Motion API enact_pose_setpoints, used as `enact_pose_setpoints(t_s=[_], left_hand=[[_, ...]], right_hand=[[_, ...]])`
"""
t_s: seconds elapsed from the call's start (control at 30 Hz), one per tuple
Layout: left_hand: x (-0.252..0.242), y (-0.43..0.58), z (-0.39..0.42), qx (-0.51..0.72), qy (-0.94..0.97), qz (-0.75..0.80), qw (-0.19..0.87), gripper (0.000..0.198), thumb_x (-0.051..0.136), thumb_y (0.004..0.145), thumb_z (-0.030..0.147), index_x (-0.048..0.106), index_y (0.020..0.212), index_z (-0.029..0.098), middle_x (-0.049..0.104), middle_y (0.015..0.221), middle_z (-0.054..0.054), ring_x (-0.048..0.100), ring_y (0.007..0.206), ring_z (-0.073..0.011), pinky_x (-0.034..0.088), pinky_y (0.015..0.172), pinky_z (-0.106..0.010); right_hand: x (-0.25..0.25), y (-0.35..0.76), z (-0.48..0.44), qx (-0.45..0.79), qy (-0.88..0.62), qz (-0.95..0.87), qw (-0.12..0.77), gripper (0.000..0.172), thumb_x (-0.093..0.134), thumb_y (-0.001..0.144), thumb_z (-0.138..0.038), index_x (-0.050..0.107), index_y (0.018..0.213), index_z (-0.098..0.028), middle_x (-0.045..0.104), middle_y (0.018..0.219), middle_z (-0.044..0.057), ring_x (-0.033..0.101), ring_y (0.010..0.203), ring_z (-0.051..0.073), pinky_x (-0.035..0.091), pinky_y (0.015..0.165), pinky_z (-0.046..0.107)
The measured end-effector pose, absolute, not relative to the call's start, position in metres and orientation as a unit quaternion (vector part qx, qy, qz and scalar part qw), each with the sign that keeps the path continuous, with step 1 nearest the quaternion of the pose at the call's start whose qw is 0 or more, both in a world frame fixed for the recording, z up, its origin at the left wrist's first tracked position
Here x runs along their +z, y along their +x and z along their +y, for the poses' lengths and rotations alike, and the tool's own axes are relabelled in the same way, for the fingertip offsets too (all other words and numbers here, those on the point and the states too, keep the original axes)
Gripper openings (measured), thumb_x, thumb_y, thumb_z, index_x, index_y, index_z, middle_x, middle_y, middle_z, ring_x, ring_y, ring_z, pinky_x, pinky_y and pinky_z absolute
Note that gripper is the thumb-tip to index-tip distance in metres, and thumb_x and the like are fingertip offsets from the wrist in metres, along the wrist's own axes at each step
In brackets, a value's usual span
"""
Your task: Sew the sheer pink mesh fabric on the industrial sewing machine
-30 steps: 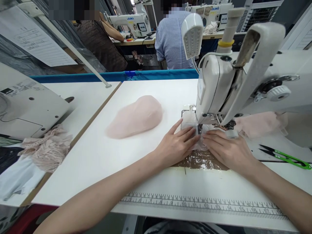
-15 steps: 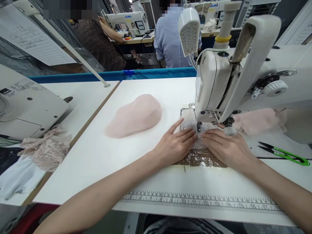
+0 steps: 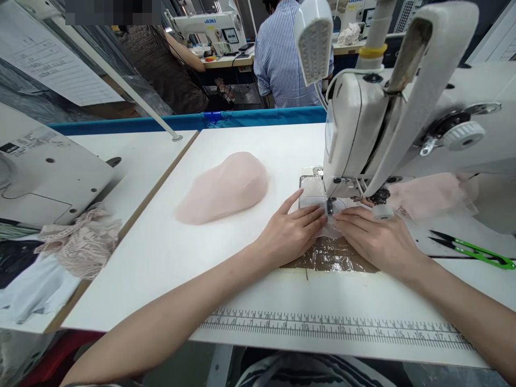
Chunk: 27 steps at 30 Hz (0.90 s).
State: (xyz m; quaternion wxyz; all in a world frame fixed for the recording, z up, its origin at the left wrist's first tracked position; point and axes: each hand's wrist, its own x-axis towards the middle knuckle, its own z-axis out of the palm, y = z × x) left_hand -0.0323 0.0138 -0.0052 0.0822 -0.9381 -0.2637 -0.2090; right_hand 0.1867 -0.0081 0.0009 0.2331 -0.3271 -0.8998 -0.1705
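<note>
Under the presser foot (image 3: 330, 206) of a white sewing machine (image 3: 350, 129) lies a small piece of sheer, pale fabric (image 3: 329, 232). My left hand (image 3: 292, 234) rests flat on its left side, thumb spread outward and fingertips near the foot. On the right side, my right hand (image 3: 374, 236) lies with its fingers stretched out over the fabric, partly below the machine's head. The hands hide most of the fabric. Shiny clear tape covers a brown patch (image 3: 330, 255) of the table below them.
A pink sheer fabric piece (image 3: 226, 188) lies to the left, and more pink fabric (image 3: 431, 196) sits behind my right hand. Green thread snips (image 3: 475, 250) are at the right. A printed ruler (image 3: 322, 326) runs along the front edge. Two people sit beyond the blue-edged table.
The sheer fabric has slid slightly forward under the presser foot, so less shows between my hands. Both hands stay in nearly the same place. The camera view has shifted a little.
</note>
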Motion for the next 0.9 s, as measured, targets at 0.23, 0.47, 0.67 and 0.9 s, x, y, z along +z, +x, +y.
enact_pose_setpoints(t_s=[0.23,0.47,0.67,0.9], left_hand=[[-0.0066,-0.0316,0.0158,-0.210,-0.938,-0.267,0.074,0.028,0.040,0.098,0.021,0.061,0.115,0.012,0.064,0.115,-0.007,0.059,0.112,-0.0175,0.025,0.114,-0.051],[-0.0059,-0.0319,0.0174,-0.203,-0.938,-0.271,0.074,0.029,0.038,0.099,0.020,0.060,0.117,0.012,0.064,0.116,-0.007,0.059,0.112,-0.0177,0.026,0.114,-0.050],[-0.0072,-0.0330,0.0172,-0.195,-0.940,-0.271,0.076,0.031,0.036,0.100,0.021,0.059,0.118,0.010,0.062,0.119,-0.008,0.057,0.114,-0.0182,0.024,0.114,-0.050],[-0.0059,-0.0337,0.0157,-0.167,-0.938,-0.297,0.065,0.038,0.037,0.100,0.035,0.056,0.122,0.011,0.055,0.129,-0.008,0.049,0.123,-0.0192,0.026,0.114,-0.042]], right_hand=[[0.0014,0.1867,-0.0073,-0.189,-0.337,-0.897,0.216,0.028,0.047,0.086,0.001,0.068,0.091,-0.017,0.071,0.095,0.002,0.065,0.083,0.017,0.049,0.077,0.031],[-0.0027,0.1872,-0.0058,-0.161,-0.351,-0.896,0.220,0.028,0.048,0.087,-0.003,0.068,0.095,-0.020,0.071,0.096,0.002,0.064,0.084,0.018,0.049,0.077,0.032],[-0.0005,0.1868,-0.0062,-0.192,-0.353,-0.892,0.209,0.028,0.047,0.087,-0.001,0.067,0.096,-0.016,0.071,0.095,0.003,0.065,0.082,0.017,0.049,0.077,0.031],[-0.0013,0.1864,-0.0059,-0.194,-0.352,-0.889,0.220,0.027,0.046,0.084,0.000,0.067,0.095,-0.013,0.071,0.094,0.004,0.065,0.082,0.016,0.047,0.079,0.031]])
